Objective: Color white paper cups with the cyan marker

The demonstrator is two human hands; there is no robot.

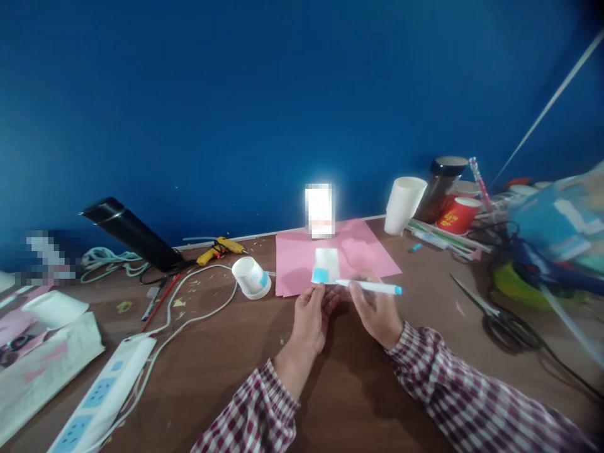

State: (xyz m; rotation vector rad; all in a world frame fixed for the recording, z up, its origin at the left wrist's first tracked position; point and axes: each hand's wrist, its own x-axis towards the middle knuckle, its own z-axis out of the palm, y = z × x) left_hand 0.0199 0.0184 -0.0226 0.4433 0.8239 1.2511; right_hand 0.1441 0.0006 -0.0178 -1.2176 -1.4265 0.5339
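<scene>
My left hand [311, 316] grips the lower edge of a small white paper cup [326, 258] that has a light blue patch on its side. In my right hand [377, 309] is a white marker [375, 287] with a light blue end, held level. Its tip points left, at the cup's lower right edge; I cannot tell whether it touches. Beneath and behind the cup lie pink paper sheets [295, 255]. Left of my hands, a second white cup [251, 278] with a blue patch rests on the table.
A glue gun [219, 250], black cylinder [132, 233] and power strip [101, 393] with a looping cord lie left. Right are scissors [500, 318], tall white cups [404, 204], a red cup [458, 215] and a small blue cap [415, 248]. A bright blurred panel [319, 211] stands against the blue wall.
</scene>
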